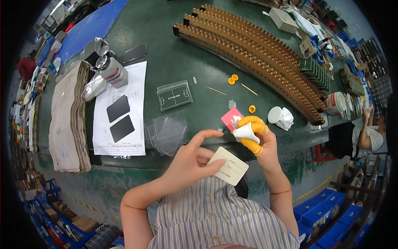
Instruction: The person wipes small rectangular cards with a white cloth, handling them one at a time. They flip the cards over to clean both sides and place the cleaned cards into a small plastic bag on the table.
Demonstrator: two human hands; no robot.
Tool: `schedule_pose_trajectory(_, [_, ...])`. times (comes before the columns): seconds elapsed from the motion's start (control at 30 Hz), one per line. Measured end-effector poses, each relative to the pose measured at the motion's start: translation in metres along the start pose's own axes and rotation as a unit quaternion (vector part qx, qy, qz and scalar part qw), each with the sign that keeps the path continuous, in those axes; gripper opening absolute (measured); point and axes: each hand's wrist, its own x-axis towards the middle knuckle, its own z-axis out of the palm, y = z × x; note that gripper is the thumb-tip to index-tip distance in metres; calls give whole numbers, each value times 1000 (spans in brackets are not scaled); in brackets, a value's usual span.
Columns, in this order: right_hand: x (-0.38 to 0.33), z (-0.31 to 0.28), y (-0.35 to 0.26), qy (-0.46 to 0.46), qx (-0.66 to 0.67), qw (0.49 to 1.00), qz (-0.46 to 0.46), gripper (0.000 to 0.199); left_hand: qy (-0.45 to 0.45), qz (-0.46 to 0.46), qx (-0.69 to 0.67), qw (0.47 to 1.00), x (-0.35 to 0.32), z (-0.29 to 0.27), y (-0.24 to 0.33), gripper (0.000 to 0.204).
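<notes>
My left hand (pixel 186 161) is closed on a cream card (pixel 233 169) with printed lines, thumb on top, just beyond the table's front edge. The index finger of that hand stretches out toward the right hand. My right hand (pixel 265 143) wears yellow finger cots and pinches a folded white cloth (pixel 245 133). A pink card (pixel 230 118) with a pale figure shows just past the cloth; whether the right fingers also hold it, I cannot tell. Yellow finger cots (pixel 252 109) and a round white pad with a crumpled white cloth (pixel 286 120) lie close by.
Clear plastic sleeves (pixel 168 132) and a stack of green cards (pixel 175 96) lie left of centre. Black cards (pixel 121 128) and a metal-topped bottle (pixel 112 72) rest on a paper sheet (pixel 139 83). Long wooden peg racks (pixel 248 52) span the back right. Another person sits far right.
</notes>
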Motion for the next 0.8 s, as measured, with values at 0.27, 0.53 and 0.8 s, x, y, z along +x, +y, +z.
schedule_pose_trajectory(0.27, [0, 11, -11, 9, -253, 955, -156, 22, -11, -2, -4, 1000, -1, -2, -3, 54])
schedule_pose_trajectory(0.53, [8, 13, -32, -31, -417, 839, -349, 28, -12, -11, -12, 1000, 1, -3, 1, 53])
schedule_pose_trajectory(0.8, [10, 10, -32, -55, -471, 788, -393, 21, 11, -2, -21, 1000, 3, 1, 5, 56])
